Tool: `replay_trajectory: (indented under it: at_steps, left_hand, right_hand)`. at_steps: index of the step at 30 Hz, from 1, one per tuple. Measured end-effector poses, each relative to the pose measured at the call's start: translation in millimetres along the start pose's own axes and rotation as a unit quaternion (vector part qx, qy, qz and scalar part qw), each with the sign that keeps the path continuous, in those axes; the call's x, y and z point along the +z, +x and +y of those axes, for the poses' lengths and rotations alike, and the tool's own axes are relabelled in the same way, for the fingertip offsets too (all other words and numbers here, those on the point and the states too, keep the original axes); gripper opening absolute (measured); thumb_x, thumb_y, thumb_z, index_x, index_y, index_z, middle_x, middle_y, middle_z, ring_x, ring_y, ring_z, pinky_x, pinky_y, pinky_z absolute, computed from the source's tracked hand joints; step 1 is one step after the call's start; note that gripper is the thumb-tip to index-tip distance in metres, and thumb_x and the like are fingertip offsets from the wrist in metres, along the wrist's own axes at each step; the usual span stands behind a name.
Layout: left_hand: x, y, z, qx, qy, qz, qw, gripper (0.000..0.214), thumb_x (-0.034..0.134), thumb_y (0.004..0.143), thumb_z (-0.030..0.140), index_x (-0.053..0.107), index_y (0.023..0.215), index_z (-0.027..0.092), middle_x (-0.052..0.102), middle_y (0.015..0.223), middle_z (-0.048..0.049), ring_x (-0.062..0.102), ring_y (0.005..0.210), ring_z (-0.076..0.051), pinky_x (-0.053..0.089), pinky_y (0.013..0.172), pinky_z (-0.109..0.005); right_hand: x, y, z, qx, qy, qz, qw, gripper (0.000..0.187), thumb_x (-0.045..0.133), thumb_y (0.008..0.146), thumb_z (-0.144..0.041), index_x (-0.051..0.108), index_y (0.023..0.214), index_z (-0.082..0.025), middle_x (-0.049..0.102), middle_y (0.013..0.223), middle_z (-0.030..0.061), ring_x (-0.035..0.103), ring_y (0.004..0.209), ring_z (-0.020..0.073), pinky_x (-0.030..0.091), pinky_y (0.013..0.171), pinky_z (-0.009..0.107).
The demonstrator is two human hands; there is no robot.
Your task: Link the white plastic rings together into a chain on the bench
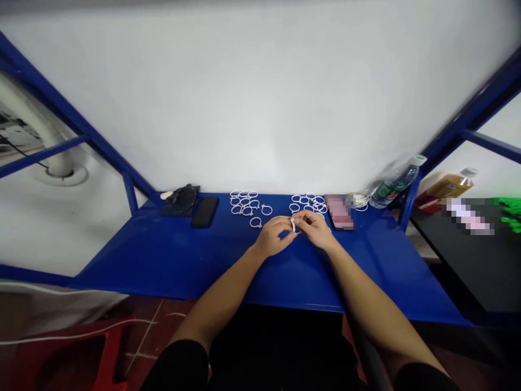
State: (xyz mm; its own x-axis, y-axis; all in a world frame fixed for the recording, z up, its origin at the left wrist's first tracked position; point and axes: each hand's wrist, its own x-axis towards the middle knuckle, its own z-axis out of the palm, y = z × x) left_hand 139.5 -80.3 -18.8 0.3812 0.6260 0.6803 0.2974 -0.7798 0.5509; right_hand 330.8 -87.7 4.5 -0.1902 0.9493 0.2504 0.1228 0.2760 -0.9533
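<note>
Above the blue table, my left hand [273,237] and my right hand [314,229] meet, both pinching one small white plastic ring [293,225] between the fingertips. The ring is seen nearly edge-on, and fingers cover part of it. Just behind my left hand lies a single white ring with a small tab [255,222]. A group of similar rings [245,202] spreads out at the back left of my hands. Behind my right hand is a second group of rings [304,201], partly hidden by that hand.
A black phone [204,212] and a crumpled black bag [182,200] lie to the left. On the right are a lit phone [340,212], a coiled white cable [359,201] and a leaning plastic bottle [396,184]. Blue frame posts [408,203] flank the table; a white wall stands behind.
</note>
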Motion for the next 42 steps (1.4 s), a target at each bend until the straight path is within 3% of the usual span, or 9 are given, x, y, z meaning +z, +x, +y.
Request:
replay_trajectory:
  at_steps: [5, 14, 17, 21, 24, 27, 35, 40, 42]
  left_hand:
    - [2.6, -2.9, -8.1, -0.111, -0.018, 0.079, 0.99, 0.015, 0.069, 0.096, 0.036, 0.073, 0.099, 0.022, 0.079, 0.102, -0.0073, 0.075, 0.099, -0.021, 0.059, 0.095, -0.041]
    - [-0.8, 0.8, -10.2, -0.079, 0.062, 0.025, 0.995, 0.021, 0.061, 0.102, 0.036, 0.075, 0.093, 0.023, 0.079, 0.094, -0.0044, 0.072, 0.092, -0.02, 0.054, 0.094, -0.04]
    - [-11.1, 6.4, -21.0, -0.073, 0.125, -0.014, 0.989, 0.02, 0.061, 0.102, 0.037, 0.076, 0.099, 0.024, 0.078, 0.101, -0.0054, 0.07, 0.1, -0.022, 0.049, 0.102, -0.043]
    - [-29.6, 6.3, -43.0, -0.14, 0.218, -0.03, 0.965, 0.018, 0.064, 0.099, 0.031, 0.077, 0.108, 0.023, 0.075, 0.114, -0.0076, 0.065, 0.112, -0.026, 0.047, 0.105, -0.043]
    - [-38.0, 2.7, -56.2, -0.203, 0.268, -0.064, 0.94, 0.021, 0.068, 0.096, 0.031, 0.077, 0.114, 0.024, 0.072, 0.12, -0.0087, 0.062, 0.116, -0.028, 0.046, 0.105, -0.044]
    - [-38.5, 0.1, -62.4, -0.233, 0.293, -0.106, 0.921, 0.028, 0.07, 0.095, 0.035, 0.076, 0.12, 0.024, 0.07, 0.121, -0.0101, 0.061, 0.114, -0.03, 0.047, 0.101, -0.045]
    - [-28.1, -0.3, -60.6, -0.227, 0.284, -0.151, 0.919, 0.017, 0.069, 0.096, 0.036, 0.075, 0.107, 0.023, 0.071, 0.113, -0.0093, 0.062, 0.108, -0.03, 0.045, 0.097, -0.045]
    - [-19.5, 5.8, -57.2, -0.22, 0.331, -0.139, 0.907, 0.047, 0.066, 0.097, 0.046, 0.064, 0.137, 0.022, 0.066, 0.122, -0.0146, 0.057, 0.117, -0.034, 0.042, 0.1, -0.047]
    - [-16.9, 7.9, -55.9, -0.222, 0.35, -0.153, 0.897, 0.048, 0.065, 0.097, 0.049, 0.065, 0.137, 0.022, 0.065, 0.121, -0.0149, 0.056, 0.117, -0.035, 0.041, 0.099, -0.048]
  right_hand:
    - [3.9, -6.2, -3.3, -0.075, -0.154, 0.002, 0.985, 0.027, 0.059, 0.101, -0.045, 0.07, 0.102, -0.021, 0.069, 0.078, 0.0022, 0.062, 0.068, 0.0167, 0.05, 0.067, 0.029]
    - [2.8, -8.6, -9.9, -0.13, -0.303, 0.01, 0.944, 0.025, 0.049, 0.106, -0.035, 0.07, 0.103, -0.022, 0.075, 0.094, 0.0083, 0.069, 0.085, 0.0219, 0.053, 0.08, 0.033]
    - [-12.5, -6.2, -16.9, -0.125, -0.345, -0.022, 0.93, 0.022, 0.051, 0.104, -0.03, 0.072, 0.107, -0.022, 0.076, 0.103, 0.0096, 0.07, 0.093, 0.0232, 0.052, 0.085, 0.034]
    - [-29.7, -5.5, -20.1, -0.095, -0.37, -0.115, 0.917, 0.019, 0.057, 0.097, -0.018, 0.075, 0.099, -0.022, 0.077, 0.098, 0.0063, 0.07, 0.088, 0.0206, 0.052, 0.081, 0.031]
    - [-31.4, -7.2, -12.8, -0.042, -0.378, -0.203, 0.902, 0.022, 0.063, 0.086, -0.008, 0.078, 0.09, -0.024, 0.078, 0.091, 0.0018, 0.071, 0.082, 0.0188, 0.051, 0.076, 0.029]
    - [-27.6, -8.8, -5.1, -0.009, -0.389, -0.232, 0.892, 0.027, 0.067, 0.078, -0.004, 0.08, 0.087, -0.026, 0.079, 0.092, 0.0, 0.072, 0.082, 0.0192, 0.051, 0.074, 0.028]
    - [-26.5, -5.6, -15.8, -0.06, -0.395, -0.114, 0.91, 0.016, 0.061, 0.09, -0.014, 0.074, 0.092, -0.022, 0.076, 0.09, 0.0031, 0.067, 0.079, 0.0178, 0.047, 0.074, 0.028]
    - [-23.5, -5.2, -17.7, -0.083, -0.382, -0.053, 0.919, 0.016, 0.057, 0.098, -0.025, 0.073, 0.099, -0.022, 0.077, 0.099, 0.0057, 0.068, 0.084, 0.0196, 0.048, 0.076, 0.03]
    - [-21.0, -5.4, -16.7, -0.083, -0.382, -0.057, 0.919, 0.016, 0.057, 0.099, -0.026, 0.073, 0.099, -0.022, 0.077, 0.097, 0.0055, 0.068, 0.083, 0.0195, 0.048, 0.075, 0.03]
